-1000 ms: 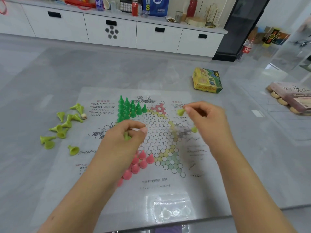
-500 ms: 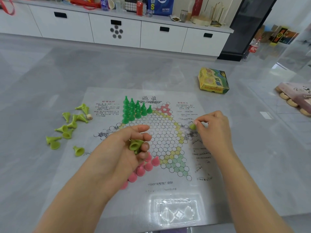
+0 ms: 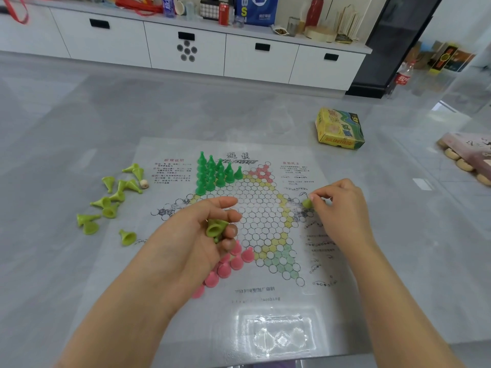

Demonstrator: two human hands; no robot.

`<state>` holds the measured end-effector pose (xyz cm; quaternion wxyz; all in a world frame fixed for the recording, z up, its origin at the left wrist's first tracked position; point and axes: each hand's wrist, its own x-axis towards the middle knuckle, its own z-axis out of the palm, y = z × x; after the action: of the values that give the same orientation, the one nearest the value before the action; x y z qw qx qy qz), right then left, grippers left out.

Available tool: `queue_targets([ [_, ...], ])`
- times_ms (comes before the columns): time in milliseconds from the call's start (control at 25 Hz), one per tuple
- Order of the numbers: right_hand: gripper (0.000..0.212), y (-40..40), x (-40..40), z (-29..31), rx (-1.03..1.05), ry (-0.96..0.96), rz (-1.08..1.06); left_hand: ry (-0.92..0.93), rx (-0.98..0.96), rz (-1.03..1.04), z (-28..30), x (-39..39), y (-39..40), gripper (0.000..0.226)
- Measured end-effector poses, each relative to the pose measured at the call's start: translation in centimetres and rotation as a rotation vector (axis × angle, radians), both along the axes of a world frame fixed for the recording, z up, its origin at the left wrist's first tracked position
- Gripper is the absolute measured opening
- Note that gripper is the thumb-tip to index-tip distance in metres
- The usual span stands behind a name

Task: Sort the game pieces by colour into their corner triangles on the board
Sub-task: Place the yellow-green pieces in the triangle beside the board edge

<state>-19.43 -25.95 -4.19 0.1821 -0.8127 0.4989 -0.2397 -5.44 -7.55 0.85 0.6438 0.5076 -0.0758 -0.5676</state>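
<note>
A paper star board (image 3: 261,221) lies flat on the grey table. Dark green pieces (image 3: 215,172) stand in its upper left triangle. Pink pieces (image 3: 228,264) fill the lower left triangle, partly hidden by my left hand (image 3: 202,235). That hand is palm up and holds lime green pieces (image 3: 215,228) in its curled fingers. At the board's right point, my right hand (image 3: 337,208) pinches one lime green piece (image 3: 307,203) and sets it on the paper. Several more lime green pieces (image 3: 114,200) lie loose on the table, left of the board.
A yellow and green game box (image 3: 338,128) sits beyond the board at the right. A small beige die (image 3: 143,184) lies among the loose pieces. A pinkish box (image 3: 470,155) over round wooden pieces is at the far right edge. White cabinets stand behind.
My right hand has come down from above the board to its right point with a lime piece. My left hand has turned palm up, showing the pieces it holds.
</note>
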Motion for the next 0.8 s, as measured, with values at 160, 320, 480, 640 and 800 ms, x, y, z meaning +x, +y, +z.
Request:
queue_targets([
  [160, 0.018, -0.1, -0.2, -0.4, -0.001, 0.01, 0.027, 0.024, 0.003, 0.01, -0.1, 0.0, -0.1, 0.019],
  [320, 0.019, 0.7, -0.1, 1.1, -0.04, -0.137, 0.024, 0.165, -0.063, 0.06, -0.4, 0.4, -0.3, 0.023],
  [480, 0.013, 4.6, 1.5, 4.6, 0.04, -0.259, 0.393, 0.309, -0.092, 0.117, -0.3, 0.3, -0.6, 0.032],
  [640, 0.018, 7.9, 3.1, 4.7, 0.108, -0.221, 0.709, 0.303, -0.151, 0.037, -0.6, 0.1, -0.6, 0.048],
  [800, 0.026, 8.2, 3.3, 4.2, 0.065, -0.074, 0.811, 0.259, -0.122, -0.02, -0.7, 0.1, -0.6, 0.043],
])
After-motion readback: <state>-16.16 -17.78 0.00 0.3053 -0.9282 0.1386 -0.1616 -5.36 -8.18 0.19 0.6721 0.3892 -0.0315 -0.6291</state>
